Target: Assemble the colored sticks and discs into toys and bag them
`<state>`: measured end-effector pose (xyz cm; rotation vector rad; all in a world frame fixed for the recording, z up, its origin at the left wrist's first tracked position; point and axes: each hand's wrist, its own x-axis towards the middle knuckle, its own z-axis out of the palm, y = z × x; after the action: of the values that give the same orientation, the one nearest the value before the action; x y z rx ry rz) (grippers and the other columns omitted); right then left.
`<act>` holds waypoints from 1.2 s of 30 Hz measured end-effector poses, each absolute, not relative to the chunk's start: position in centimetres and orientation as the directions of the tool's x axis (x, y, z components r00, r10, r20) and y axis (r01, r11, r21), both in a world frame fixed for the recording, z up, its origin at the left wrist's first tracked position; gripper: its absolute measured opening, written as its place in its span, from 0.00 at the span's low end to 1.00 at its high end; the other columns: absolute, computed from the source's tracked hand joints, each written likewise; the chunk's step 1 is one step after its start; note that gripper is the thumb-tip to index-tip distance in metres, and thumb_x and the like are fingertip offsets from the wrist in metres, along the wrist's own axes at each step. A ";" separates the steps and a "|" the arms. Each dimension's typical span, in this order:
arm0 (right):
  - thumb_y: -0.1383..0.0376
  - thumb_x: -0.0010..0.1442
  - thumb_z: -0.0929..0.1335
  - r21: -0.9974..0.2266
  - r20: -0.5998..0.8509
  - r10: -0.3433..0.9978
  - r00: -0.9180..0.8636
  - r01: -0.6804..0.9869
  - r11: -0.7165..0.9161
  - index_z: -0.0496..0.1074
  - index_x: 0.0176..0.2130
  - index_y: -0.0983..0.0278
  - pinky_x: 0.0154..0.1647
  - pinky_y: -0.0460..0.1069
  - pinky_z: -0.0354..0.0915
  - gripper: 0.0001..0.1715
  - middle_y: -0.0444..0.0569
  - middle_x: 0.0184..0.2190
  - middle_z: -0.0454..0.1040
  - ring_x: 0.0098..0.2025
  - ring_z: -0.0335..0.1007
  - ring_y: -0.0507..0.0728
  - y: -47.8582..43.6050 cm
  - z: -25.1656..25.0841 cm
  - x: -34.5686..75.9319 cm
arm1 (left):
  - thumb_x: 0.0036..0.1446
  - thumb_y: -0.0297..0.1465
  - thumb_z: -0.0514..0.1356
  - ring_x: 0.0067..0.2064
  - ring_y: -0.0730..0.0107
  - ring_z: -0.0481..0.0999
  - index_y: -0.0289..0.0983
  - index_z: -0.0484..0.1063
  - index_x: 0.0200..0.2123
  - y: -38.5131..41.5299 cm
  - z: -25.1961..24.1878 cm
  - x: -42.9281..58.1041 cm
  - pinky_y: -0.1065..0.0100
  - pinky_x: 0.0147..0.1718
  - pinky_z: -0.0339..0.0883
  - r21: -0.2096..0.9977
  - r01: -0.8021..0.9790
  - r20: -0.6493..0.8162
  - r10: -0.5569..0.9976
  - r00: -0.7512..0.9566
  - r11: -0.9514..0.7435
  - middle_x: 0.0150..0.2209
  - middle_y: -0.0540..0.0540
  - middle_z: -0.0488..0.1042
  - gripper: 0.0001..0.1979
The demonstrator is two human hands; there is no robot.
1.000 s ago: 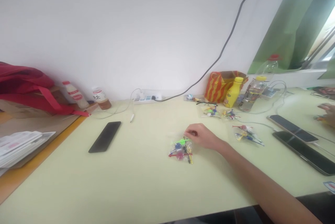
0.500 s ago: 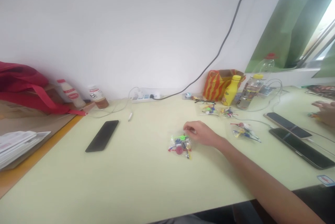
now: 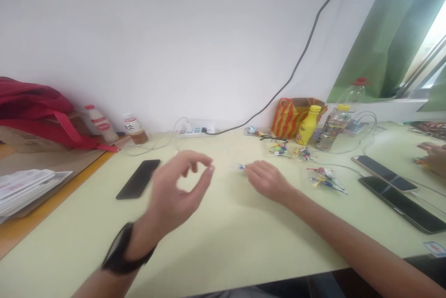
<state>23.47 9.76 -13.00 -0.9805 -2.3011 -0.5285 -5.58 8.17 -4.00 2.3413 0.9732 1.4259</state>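
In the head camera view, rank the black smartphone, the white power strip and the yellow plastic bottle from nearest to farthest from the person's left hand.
From the left hand in the head view:
1. Black smartphone, just left of the hand.
2. White power strip, straight behind the hand, by the wall.
3. Yellow plastic bottle, far off to the right, by the wall.

Blk phone on desk, pwr strip behind, red bag left.
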 end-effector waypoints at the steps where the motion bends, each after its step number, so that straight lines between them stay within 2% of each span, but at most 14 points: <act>1: 0.73 0.72 0.60 0.209 0.609 0.473 -0.637 0.704 0.679 0.74 0.41 0.64 0.39 0.55 0.62 0.15 0.54 0.33 0.76 0.36 0.68 0.60 9.3 -13.6 23.3 | 0.63 0.35 0.66 0.45 0.60 0.78 0.43 0.77 0.48 8.9 -4.8 -5.1 0.60 0.46 0.73 0.447 0.429 0.680 0.610 0.407 -0.785 0.45 0.45 0.79 0.11; 4: 0.74 0.72 0.61 0.309 0.549 0.380 -0.745 0.603 0.735 0.75 0.42 0.65 0.39 0.54 0.64 0.14 0.53 0.35 0.77 0.37 0.69 0.58 8.4 -15.2 23.2 | 0.63 0.33 0.65 0.50 0.55 0.77 0.43 0.75 0.52 11.3 -8.2 -3.7 0.56 0.50 0.71 0.271 0.370 0.511 0.458 0.727 -0.889 0.48 0.42 0.80 0.14; 7: 0.74 0.72 0.62 0.328 0.539 0.379 -0.752 0.602 0.728 0.74 0.39 0.65 0.35 0.53 0.63 0.13 0.51 0.34 0.76 0.34 0.68 0.57 8.3 -16.2 23.3 | 0.67 0.31 0.60 0.52 0.53 0.77 0.41 0.75 0.51 12.6 -11.5 -3.1 0.53 0.50 0.70 0.159 0.364 0.402 0.397 0.825 -0.918 0.50 0.42 0.80 0.11; 9: 0.73 0.71 0.62 0.312 0.557 0.410 -0.722 0.639 0.703 0.73 0.36 0.65 0.34 0.52 0.63 0.14 0.51 0.33 0.76 0.34 0.69 0.57 8.6 -16.6 23.3 | 0.69 0.29 0.55 0.49 0.56 0.78 0.40 0.76 0.46 13.0 -12.8 -3.0 0.55 0.47 0.71 0.124 0.366 0.377 0.385 0.842 -0.922 0.47 0.43 0.80 0.10; 12: 0.73 0.71 0.62 0.207 0.593 0.475 -0.650 0.693 0.691 0.73 0.37 0.64 0.39 0.52 0.68 0.13 0.53 0.37 0.77 0.39 0.74 0.58 9.2 -17.0 23.2 | 0.70 0.28 0.54 0.50 0.58 0.78 0.40 0.76 0.46 13.2 -13.6 -3.1 0.55 0.48 0.72 0.144 0.383 0.356 0.409 0.840 -0.912 0.50 0.43 0.80 0.11; 16: 0.71 0.70 0.63 0.042 0.589 0.548 -0.594 0.700 0.713 0.76 0.46 0.62 0.51 0.55 0.71 0.13 0.55 0.49 0.79 0.53 0.74 0.60 9.5 -17.2 23.1 | 0.70 0.31 0.55 0.56 0.55 0.75 0.41 0.76 0.52 13.5 -13.7 -3.4 0.50 0.55 0.71 0.203 0.410 0.362 0.457 0.812 -0.889 0.56 0.42 0.77 0.12; 18: 0.70 0.70 0.63 -0.027 0.584 0.583 -0.564 0.705 0.709 0.75 0.54 0.62 0.57 0.58 0.69 0.16 0.56 0.56 0.77 0.59 0.71 0.61 9.5 -17.1 23.2 | 0.70 0.32 0.56 0.58 0.55 0.74 0.42 0.75 0.55 13.5 -13.7 -3.5 0.49 0.58 0.70 0.247 0.411 0.356 0.477 0.804 -0.878 0.58 0.43 0.77 0.14; 21: 0.63 0.70 0.65 -0.119 0.554 0.658 -0.510 0.734 0.669 0.68 0.65 0.60 0.66 0.62 0.63 0.26 0.55 0.67 0.68 0.69 0.60 0.64 9.3 -16.7 23.5 | 0.70 0.34 0.56 0.60 0.56 0.74 0.44 0.75 0.57 13.3 -13.6 -3.5 0.51 0.61 0.69 0.315 0.362 0.336 0.459 0.822 -0.877 0.58 0.45 0.77 0.15; 24: 0.58 0.71 0.64 -0.177 0.440 0.715 -0.544 0.728 0.663 0.66 0.68 0.56 0.69 0.62 0.59 0.28 0.51 0.70 0.62 0.72 0.54 0.64 9.1 -16.1 23.7 | 0.70 0.35 0.57 0.61 0.57 0.73 0.44 0.74 0.58 12.8 -13.5 -3.4 0.52 0.63 0.68 0.355 0.312 0.322 0.429 0.844 -0.881 0.59 0.44 0.76 0.16; 28: 0.56 0.71 0.65 -0.173 0.375 0.753 -0.541 0.757 0.630 0.73 0.61 0.56 0.65 0.61 0.59 0.22 0.54 0.65 0.69 0.67 0.61 0.65 8.8 -15.3 23.6 | 0.71 0.36 0.56 0.62 0.57 0.71 0.44 0.69 0.63 12.6 -13.6 -3.4 0.52 0.64 0.67 0.358 0.349 0.324 0.466 0.823 -0.866 0.61 0.43 0.73 0.19; 31: 0.55 0.70 0.66 -0.118 0.348 0.781 -0.519 0.802 0.586 0.77 0.52 0.60 0.57 0.60 0.61 0.18 0.57 0.54 0.75 0.60 0.66 0.66 8.5 -14.7 23.5 | 0.73 0.37 0.53 0.65 0.57 0.68 0.44 0.62 0.68 12.9 -14.0 -3.6 0.50 0.66 0.65 0.374 0.411 0.360 0.538 0.762 -0.831 0.65 0.42 0.68 0.23; 33: 0.54 0.70 0.65 -0.080 0.313 0.813 -0.492 0.839 0.538 0.78 0.44 0.62 0.53 0.58 0.60 0.17 0.56 0.46 0.76 0.54 0.70 0.64 8.3 -14.4 23.8 | 0.73 0.38 0.53 0.66 0.57 0.67 0.45 0.59 0.70 13.1 -14.2 -3.8 0.49 0.67 0.64 0.389 0.441 0.361 0.574 0.735 -0.809 0.66 0.42 0.67 0.25; 36: 0.57 0.71 0.64 -0.008 0.259 0.876 -0.406 0.907 0.422 0.76 0.35 0.64 0.50 0.57 0.59 0.18 0.55 0.41 0.75 0.47 0.72 0.62 8.4 -14.0 25.0 | 0.73 0.39 0.53 0.67 0.55 0.66 0.45 0.61 0.69 13.3 -14.4 -4.0 0.48 0.67 0.63 0.384 0.461 0.325 0.585 0.743 -0.800 0.66 0.43 0.67 0.24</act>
<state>24.99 8.38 -14.03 -1.5656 -2.4533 -0.1966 -3.96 13.34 -14.42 2.6656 0.8181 0.6328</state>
